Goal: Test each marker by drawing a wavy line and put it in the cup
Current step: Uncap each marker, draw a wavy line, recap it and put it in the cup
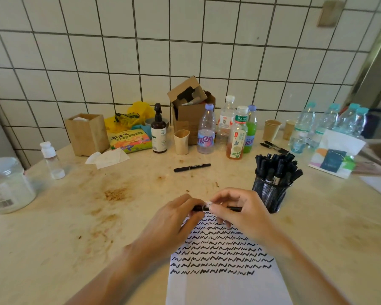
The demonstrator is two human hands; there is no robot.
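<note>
Both hands hold one black marker level above the top of a white paper sheet filled with rows of black wavy lines. My left hand grips the marker's left end. Around its right part, my right hand pinches it, and the tip end sticks out to the right. A black mesh cup packed with several black markers stands just right of my right hand. Another black marker lies capped on the table behind my hands.
Bottles, a cardboard box, a brown pump bottle, paper cups and a wooden box line the back by the tiled wall. A glass jar stands far left. Two pens lie behind the mesh cup.
</note>
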